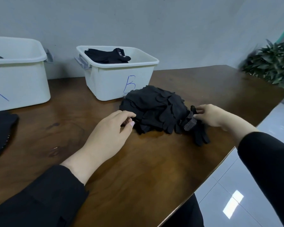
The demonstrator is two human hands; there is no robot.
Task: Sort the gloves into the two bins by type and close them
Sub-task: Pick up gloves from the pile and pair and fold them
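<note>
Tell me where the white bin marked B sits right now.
In the head view the white plastic bin marked B stands at the back of the brown wooden table, right of the other white bin, just behind the pile of black gloves.

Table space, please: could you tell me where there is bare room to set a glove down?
Bare wood lies between the left hand and the near table edge, and left of it toward the dark cloth. It is crowded around the glove pile against bin B.

Left hand [110, 135] forward, fingers loosely curled, right hand [210, 114] outstretched, fingertips pinching, black sleeves
</note>
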